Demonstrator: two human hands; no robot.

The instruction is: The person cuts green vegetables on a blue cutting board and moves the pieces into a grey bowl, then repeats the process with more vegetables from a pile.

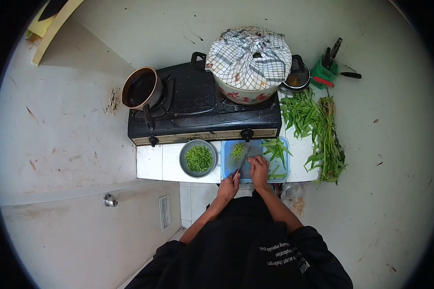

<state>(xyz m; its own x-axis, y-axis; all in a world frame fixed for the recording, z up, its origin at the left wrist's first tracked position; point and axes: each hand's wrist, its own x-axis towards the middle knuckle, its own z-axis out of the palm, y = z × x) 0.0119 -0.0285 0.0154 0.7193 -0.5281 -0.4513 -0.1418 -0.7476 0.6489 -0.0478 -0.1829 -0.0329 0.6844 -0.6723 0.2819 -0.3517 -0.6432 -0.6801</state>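
Observation:
My left hand (pixel 228 187) is wrapped round the handle of a knife (pixel 241 162), whose blade points away from me over a blue tray (pixel 225 171). Close to the blade's right side, my right hand (pixel 259 171) has its fingers bent and drawn together; whatever they may hold is hidden. Chopped greens (pixel 237 151) lie in the tray left of the blade. Uncut leaves (pixel 275 148) rest at the tray's far right, with short green stalk pieces (pixel 276 173) nearer me. A grey bowl (pixel 182 166) full of chopped greens (pixel 198 159) stands left of the tray.
Behind the tray is a black gas stove (pixel 188 103), bearing a saucepan (pixel 152 98) and a large cloth-covered pot (pixel 246 96). Bunched leafy greens (pixel 323 120) lie on the counter's right side. A green basket (pixel 321 75) with knives hangs at the right wall.

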